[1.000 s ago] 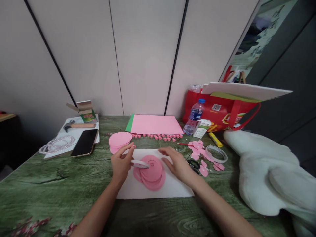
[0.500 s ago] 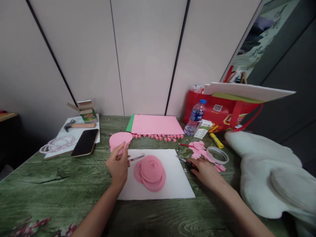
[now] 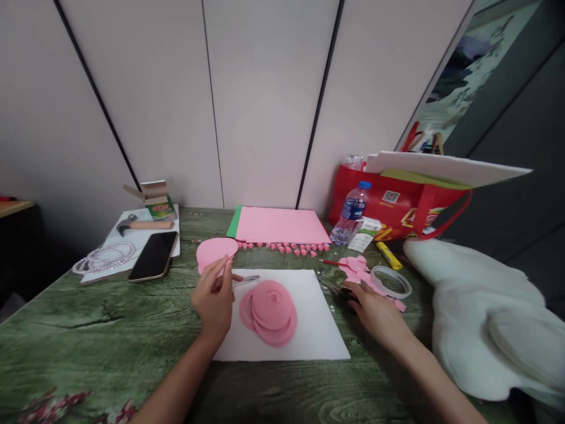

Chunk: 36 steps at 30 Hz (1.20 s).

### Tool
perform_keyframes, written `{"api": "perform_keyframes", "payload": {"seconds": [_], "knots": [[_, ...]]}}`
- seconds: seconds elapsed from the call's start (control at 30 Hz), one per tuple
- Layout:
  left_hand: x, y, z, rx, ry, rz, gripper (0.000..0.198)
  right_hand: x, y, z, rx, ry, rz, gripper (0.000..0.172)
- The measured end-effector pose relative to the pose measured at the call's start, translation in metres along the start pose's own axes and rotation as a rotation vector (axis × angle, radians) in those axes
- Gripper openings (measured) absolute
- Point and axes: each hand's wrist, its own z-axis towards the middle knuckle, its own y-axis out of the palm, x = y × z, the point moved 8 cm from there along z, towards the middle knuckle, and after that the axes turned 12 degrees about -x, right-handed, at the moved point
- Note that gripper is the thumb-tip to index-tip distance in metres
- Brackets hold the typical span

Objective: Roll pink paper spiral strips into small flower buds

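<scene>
Raised over the left edge of a white board (image 3: 315,330), my left hand (image 3: 214,297) is closed, fingertips pinching a small pink paper piece (image 3: 228,263). Beside those fingers, a slim pointed metal tool (image 3: 248,279) extends over the board; whether the hand also holds it I cannot tell. Pink paper spirals and discs (image 3: 271,306) lie stacked on the board. At its right edge my right hand (image 3: 375,309) is closed on dark-handled scissors (image 3: 339,291), partly hidden under the fingers. Behind my left hand lie pink paper circles (image 3: 216,250).
Pink sheets (image 3: 282,225) and a row of small pink rolls (image 3: 300,249) lie at the back. To the right are paper scraps (image 3: 353,266), a tape roll (image 3: 391,281), a glue stick (image 3: 388,255), a bottle (image 3: 351,212) and a red bag (image 3: 397,203). A phone (image 3: 153,256) and hammer (image 3: 148,225) lie left.
The scissors under my right hand have shifted slightly, their blades now blurred. My left hand stays almost in place, still pinching the pink piece. The whole view has shifted a little.
</scene>
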Motion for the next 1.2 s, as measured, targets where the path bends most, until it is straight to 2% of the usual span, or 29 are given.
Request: {"api": "perform_keyframes", "payload": {"seconds": [0.07, 0.1, 0.2, 0.27, 0.33, 0.37, 0.47, 0.57, 0.83, 1.2], "knots": [[0.007, -0.001, -0.002, 0.006, 0.062, 0.025, 0.018, -0.008, -0.011, -0.007, 0.07, -0.058, 0.274, 0.04], [0.009, -0.001, -0.002, 0.009, 0.075, 0.034, 0.018, -0.019, -0.014, -0.011, 0.061, -0.135, 0.455, 0.042], [0.009, -0.002, -0.003, 0.025, 0.061, 0.045, 0.021, -0.064, -0.011, -0.026, -0.077, -0.338, 0.939, 0.048], [0.007, -0.003, -0.003, 0.04, 0.031, 0.04, 0.022, -0.097, -0.003, -0.036, -0.185, -0.402, 1.09, 0.054], [0.008, -0.004, -0.003, 0.061, 0.003, 0.023, 0.022, -0.125, 0.003, -0.042, -0.225, -0.443, 1.087, 0.056], [0.008, -0.004, -0.003, 0.073, -0.011, 0.014, 0.022, -0.134, 0.005, -0.043, -0.199, -0.439, 1.022, 0.057], [0.009, -0.006, -0.003, 0.111, -0.062, -0.004, 0.023, -0.149, 0.012, -0.04, -0.131, -0.385, 0.823, 0.051], [0.01, -0.008, -0.005, 0.131, -0.084, -0.02, 0.024, -0.159, 0.017, -0.034, -0.117, -0.356, 0.738, 0.047], [0.011, -0.003, -0.007, 0.067, -0.065, -0.02, 0.023, -0.176, 0.009, -0.027, -0.098, -0.354, 0.718, 0.043], [0.01, -0.001, -0.01, 0.053, -0.053, -0.029, 0.021, -0.178, 0.003, -0.026, -0.102, -0.341, 0.696, 0.032]]}}
